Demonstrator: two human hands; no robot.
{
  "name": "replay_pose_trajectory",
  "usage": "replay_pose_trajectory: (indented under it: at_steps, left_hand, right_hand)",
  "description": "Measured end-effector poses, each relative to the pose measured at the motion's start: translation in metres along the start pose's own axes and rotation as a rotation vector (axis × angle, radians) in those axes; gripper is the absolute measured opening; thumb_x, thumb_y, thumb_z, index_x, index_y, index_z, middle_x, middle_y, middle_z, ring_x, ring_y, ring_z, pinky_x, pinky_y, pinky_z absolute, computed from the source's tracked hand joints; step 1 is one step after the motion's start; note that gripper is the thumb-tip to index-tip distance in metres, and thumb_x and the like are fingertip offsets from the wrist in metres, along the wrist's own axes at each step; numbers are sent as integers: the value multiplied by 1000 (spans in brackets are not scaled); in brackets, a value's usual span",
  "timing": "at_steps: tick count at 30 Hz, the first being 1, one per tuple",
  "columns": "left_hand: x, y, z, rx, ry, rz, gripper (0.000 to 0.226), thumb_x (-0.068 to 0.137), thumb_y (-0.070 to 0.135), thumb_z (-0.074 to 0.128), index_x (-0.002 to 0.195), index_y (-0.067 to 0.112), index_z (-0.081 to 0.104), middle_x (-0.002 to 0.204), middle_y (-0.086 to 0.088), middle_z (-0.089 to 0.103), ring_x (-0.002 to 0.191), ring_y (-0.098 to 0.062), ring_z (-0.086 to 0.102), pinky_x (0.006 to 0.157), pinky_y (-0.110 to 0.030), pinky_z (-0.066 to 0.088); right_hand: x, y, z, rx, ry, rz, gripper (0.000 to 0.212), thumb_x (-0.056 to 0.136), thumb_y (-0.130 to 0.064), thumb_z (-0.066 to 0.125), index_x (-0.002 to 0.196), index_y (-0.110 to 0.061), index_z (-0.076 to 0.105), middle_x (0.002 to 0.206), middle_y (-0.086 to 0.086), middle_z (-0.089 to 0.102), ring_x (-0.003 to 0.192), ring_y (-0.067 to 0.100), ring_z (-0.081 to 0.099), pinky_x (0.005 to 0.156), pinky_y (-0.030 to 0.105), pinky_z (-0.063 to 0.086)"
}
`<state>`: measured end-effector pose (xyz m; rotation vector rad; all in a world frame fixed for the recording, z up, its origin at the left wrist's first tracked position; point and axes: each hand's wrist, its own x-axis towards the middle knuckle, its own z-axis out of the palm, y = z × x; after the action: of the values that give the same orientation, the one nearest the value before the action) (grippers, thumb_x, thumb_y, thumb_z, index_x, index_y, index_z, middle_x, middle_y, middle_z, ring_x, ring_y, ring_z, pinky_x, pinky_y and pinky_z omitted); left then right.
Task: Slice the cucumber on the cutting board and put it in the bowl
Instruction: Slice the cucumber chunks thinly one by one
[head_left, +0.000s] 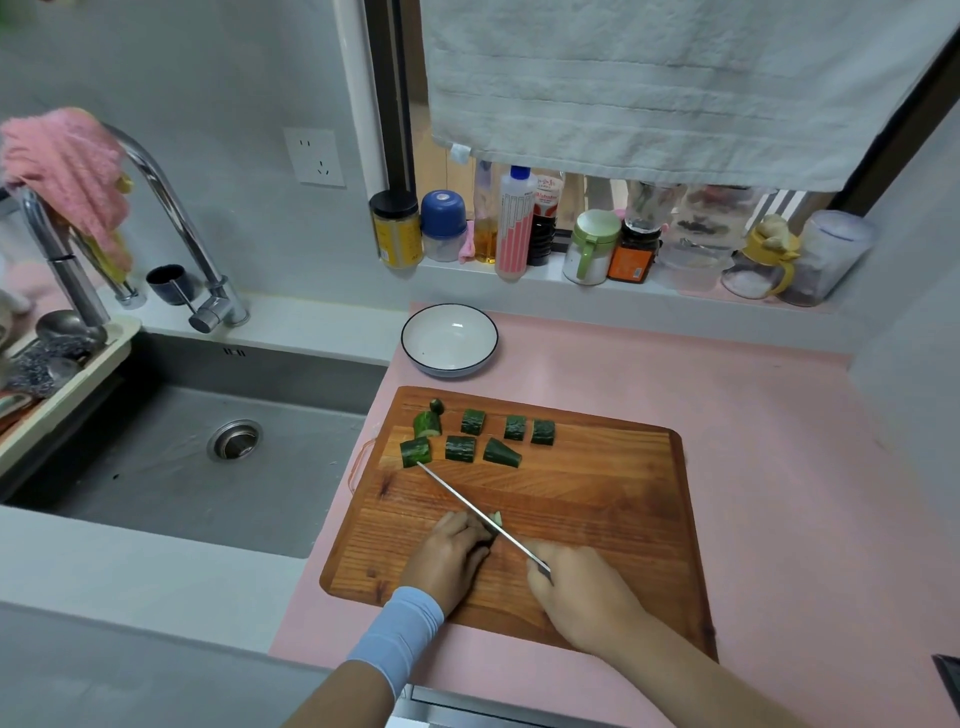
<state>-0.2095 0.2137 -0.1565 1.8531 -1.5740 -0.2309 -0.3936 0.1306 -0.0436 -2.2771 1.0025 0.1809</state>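
Cucumber chunks (467, 434): dark green, cut, far left on the brown wooden cutting board (597, 519).
Stub (497, 518): pale last piece, mostly hidden under fingers (467, 525).
Left hand (449, 556): curled, holding the stub.
Right hand (576, 587): grips the steel knife (467, 506); handle hidden.
White dark-rimmed bowl (449, 343): empty, beyond the board on the pink bench (753, 441).
Remaining, likely: last cuts, then all the transfer.

Eight cut cucumber pieces (460, 449) on one cutting board (597, 493), a ninth piece (497, 518) under the left hand (449, 558). One knife (457, 496), in the right hand (584, 597); one bowl (449, 343). One sink (156, 441), one wall socket (314, 157), one pink cloth (67, 171), one grey towel (675, 88); sill jars (595, 247) too crowded to count.
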Motion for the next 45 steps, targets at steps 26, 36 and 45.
replay_pose_trajectory:
  at_steps: [26, 36, 45]
  left_hand:
    - [-3, 0, 3, 19, 48, -13, 15, 79, 6, 77, 92, 13, 72, 90, 3, 62, 88, -10, 50, 82, -20, 43]
    - [-3, 3, 2, -21, 46, -24, 14, 79, 4, 76, 90, 12, 73, 89, 3, 61, 89, -8, 51, 90, -5, 33]
    - [-3, 1, 2, -29, 45, -41, 15, 78, 4, 78, 90, 12, 73, 90, 4, 62, 90, -7, 51, 90, -3, 32]
  right_hand:
    - [18, -3, 7, 47, -44, 35, 22, 98, -29, 45, 80, -20, 55, 79, 4, 67, 77, 29, 62, 67, 38, 47]
    - [-7, 14, 0, 11, -4, -18, 25, 97, -32, 43, 73, -34, 51, 76, -1, 66, 70, 20, 62, 65, 39, 49]
    - [2, 11, 5, 28, -32, 8, 31, 98, -27, 44, 68, -25, 45, 66, -3, 58, 65, 22, 58, 62, 36, 43]
